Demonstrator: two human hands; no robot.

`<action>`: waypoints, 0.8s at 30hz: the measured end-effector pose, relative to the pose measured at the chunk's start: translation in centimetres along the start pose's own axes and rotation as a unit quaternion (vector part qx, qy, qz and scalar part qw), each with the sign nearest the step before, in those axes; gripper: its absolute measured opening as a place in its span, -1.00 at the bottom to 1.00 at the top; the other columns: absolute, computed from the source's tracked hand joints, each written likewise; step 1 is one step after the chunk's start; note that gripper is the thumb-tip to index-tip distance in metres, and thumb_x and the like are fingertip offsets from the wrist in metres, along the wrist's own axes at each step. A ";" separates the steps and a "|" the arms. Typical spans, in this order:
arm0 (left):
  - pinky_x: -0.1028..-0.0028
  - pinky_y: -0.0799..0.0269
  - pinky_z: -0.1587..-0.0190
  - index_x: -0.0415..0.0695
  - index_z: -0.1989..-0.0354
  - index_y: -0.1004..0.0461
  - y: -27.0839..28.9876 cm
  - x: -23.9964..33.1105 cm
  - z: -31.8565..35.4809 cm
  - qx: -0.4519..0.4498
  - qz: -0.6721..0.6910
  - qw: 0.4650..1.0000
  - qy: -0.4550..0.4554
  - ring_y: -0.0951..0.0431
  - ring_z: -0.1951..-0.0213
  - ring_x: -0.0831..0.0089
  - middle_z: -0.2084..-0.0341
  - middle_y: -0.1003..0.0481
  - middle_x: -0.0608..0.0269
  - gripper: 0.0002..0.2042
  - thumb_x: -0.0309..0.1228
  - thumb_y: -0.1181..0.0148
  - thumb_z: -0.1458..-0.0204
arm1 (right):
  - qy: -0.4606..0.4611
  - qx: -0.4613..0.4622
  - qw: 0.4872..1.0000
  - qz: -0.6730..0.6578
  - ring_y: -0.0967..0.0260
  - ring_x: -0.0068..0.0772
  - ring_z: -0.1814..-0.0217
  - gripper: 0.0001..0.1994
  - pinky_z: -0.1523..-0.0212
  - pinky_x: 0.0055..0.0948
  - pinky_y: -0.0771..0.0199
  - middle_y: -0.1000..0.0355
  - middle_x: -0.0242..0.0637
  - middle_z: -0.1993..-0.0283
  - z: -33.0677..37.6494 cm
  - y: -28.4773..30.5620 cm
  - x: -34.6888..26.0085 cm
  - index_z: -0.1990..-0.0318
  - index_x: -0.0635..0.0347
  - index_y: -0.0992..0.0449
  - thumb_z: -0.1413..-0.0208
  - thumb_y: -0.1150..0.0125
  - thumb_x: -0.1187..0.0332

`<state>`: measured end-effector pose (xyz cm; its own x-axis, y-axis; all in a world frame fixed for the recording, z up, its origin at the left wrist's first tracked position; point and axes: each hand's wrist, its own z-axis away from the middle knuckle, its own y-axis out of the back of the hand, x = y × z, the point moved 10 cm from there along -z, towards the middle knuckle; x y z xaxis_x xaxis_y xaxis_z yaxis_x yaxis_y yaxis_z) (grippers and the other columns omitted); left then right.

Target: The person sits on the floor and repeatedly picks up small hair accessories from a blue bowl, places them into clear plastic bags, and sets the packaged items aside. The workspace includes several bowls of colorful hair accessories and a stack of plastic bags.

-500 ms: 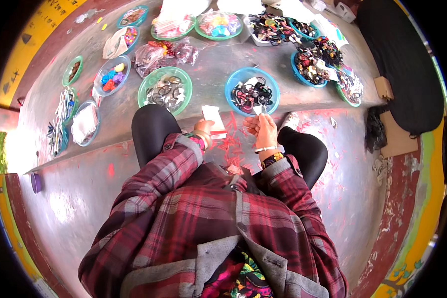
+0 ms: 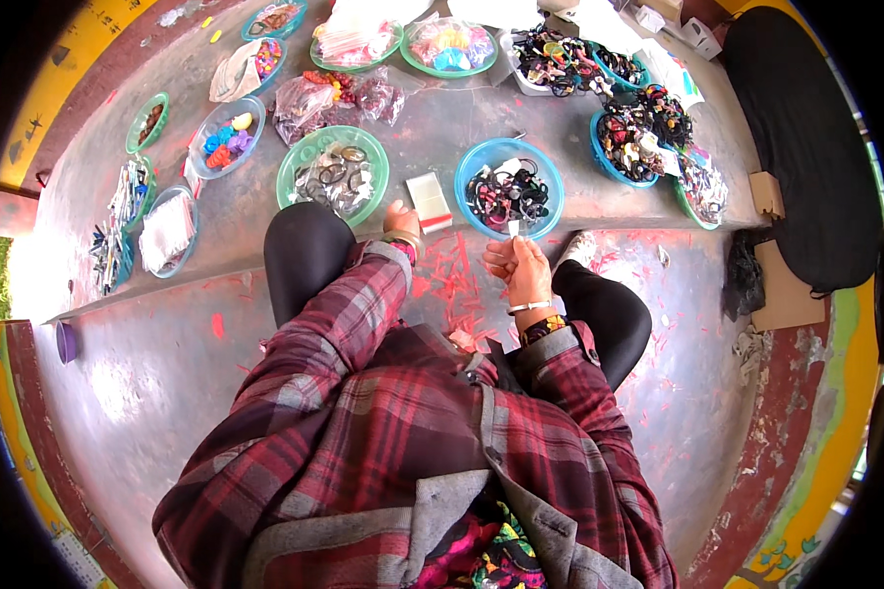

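Observation:
A flat white pad with a red strip (image 2: pixel 428 194) is at the edge of the raised ledge. My left hand (image 2: pixel 400 220) is closed at its lower left edge, and its fingers are partly hidden. Farther right, my right hand (image 2: pixel 519 269) pinches a small white tag (image 2: pixel 513 228) upright between thumb and fingertips. Behind that tag stands a blue bowl (image 2: pixel 469 162) with black hair ties and white tags in it. Left of the pad sits a green bowl (image 2: pixel 287 177) of dark and clear bands with white tags.
More bowls and trays line the ledge, including a blue basket (image 2: pixel 600 157) of hair ties. A bag of dark red items (image 2: pixel 309 110) lies behind the green bowl. Red scraps (image 2: pixel 450 290) litter the lower floor between my knees. A purple cup (image 2: pixel 66 342) stands far left.
My left hand and the pad have moved forward to the ledge edge. The pad has turned slightly. My right hand still pinches the tag, now held more upright in front of the blue bowl.

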<state>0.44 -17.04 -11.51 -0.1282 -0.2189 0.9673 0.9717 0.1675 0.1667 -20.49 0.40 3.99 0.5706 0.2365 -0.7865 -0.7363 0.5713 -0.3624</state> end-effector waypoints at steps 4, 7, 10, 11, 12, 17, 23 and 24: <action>0.48 -0.32 0.35 -0.19 0.31 -0.42 -4.2 -0.4 4.9 -0.228 0.122 0.949 0.182 -0.43 0.44 0.51 0.53 -0.45 0.33 -0.81 -0.52 0.03 0.13 | -0.002 -0.002 0.998 -0.062 -0.41 -0.36 0.41 -0.84 0.48 -0.54 -0.35 -0.43 -0.22 0.39 0.3 0.1 -1.0 0.35 0.14 -0.33 -0.07 0.11 0.26; 0.47 -0.31 0.29 -0.13 0.27 -0.41 -6.8 8.0 13.8 -0.405 0.193 0.857 0.256 -0.41 0.36 0.53 0.46 -0.43 0.40 -0.80 -0.49 -0.02 0.14 | 0.011 -0.005 0.994 -0.110 -0.40 -0.36 0.36 -0.81 0.46 -0.52 -0.35 -0.41 -0.22 0.34 0.3 0.5 -1.9 0.27 0.15 -0.32 -0.06 0.08 0.25; 0.50 -0.28 0.21 -0.13 0.16 -0.34 -6.4 12.7 19.1 -0.507 0.226 0.799 0.230 -0.37 0.22 0.56 0.25 -0.39 0.34 -0.74 -0.40 -0.03 0.05 | 0.011 -0.017 0.989 -0.148 -0.39 -0.37 0.35 -0.80 0.45 -0.51 -0.36 -0.40 -0.23 0.33 0.5 -0.4 -1.9 0.24 0.16 -0.32 -0.06 0.07 0.26; 0.49 -0.28 0.21 -0.13 0.14 -0.33 -6.0 13.0 19.9 -0.499 0.223 0.804 0.234 -0.35 0.20 0.56 0.22 -0.38 0.35 -0.74 -0.36 -0.01 0.03 | 0.005 -0.015 0.987 -0.158 -0.39 -0.37 0.38 -0.81 0.46 -0.52 -0.36 -0.40 -0.24 0.35 0.4 -0.4 -1.5 0.25 0.16 -0.34 -0.06 0.07 0.28; 0.49 -0.28 0.20 -0.13 0.12 -0.32 -5.8 13.1 20.6 -0.492 0.221 0.807 0.238 -0.34 0.17 0.57 0.20 -0.37 0.36 -0.73 -0.33 0.01 0.01 | 0.000 -0.012 0.986 -0.169 -0.39 -0.38 0.40 -0.83 0.47 -0.52 -0.36 -0.41 -0.26 0.37 0.4 -0.4 -1.1 0.26 0.15 -0.35 -0.06 0.07 0.29; 0.51 -0.30 0.25 -0.15 0.08 -0.28 -4.0 15.0 19.3 -0.411 0.248 0.852 0.207 -0.36 0.16 0.52 0.22 -0.39 0.33 -0.70 -0.27 0.08 -0.06 | 0.002 -0.051 0.991 -0.122 -0.41 -0.41 0.33 -0.86 0.42 -0.53 -0.37 -0.43 -0.28 0.32 1.1 -1.5 -0.4 0.29 0.15 -0.37 -0.04 0.04 0.34; 0.61 -0.32 0.40 -0.21 0.18 -0.34 -1.1 16.4 15.4 -0.386 0.186 0.892 0.145 -0.42 0.32 0.55 0.35 -0.44 0.23 -0.75 -0.32 0.04 -0.04 | -0.066 -0.175 0.977 0.103 -0.39 -0.49 0.29 -0.89 0.36 -0.60 -0.32 -0.43 -0.37 0.32 4.1 -4.2 0.2 0.32 0.12 -0.41 0.02 -0.06 0.35; 0.61 -0.31 0.41 -0.21 0.20 -0.35 -0.6 16.7 15.2 -0.398 0.153 0.896 0.128 -0.42 0.33 0.56 0.36 -0.44 0.24 -0.76 -0.33 0.03 -0.03 | -0.074 -0.187 0.969 0.143 -0.39 -0.51 0.28 -0.87 0.35 -0.60 -0.32 -0.43 -0.37 0.32 4.7 -4.5 0.1 0.31 0.12 -0.41 0.03 -0.07 0.35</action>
<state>-5.29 -6.22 7.49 0.1192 -0.5105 0.8516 0.8007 -0.4578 -0.3865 -15.35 1.56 7.91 0.3498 0.4694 -0.8108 -0.9364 0.1484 -0.3181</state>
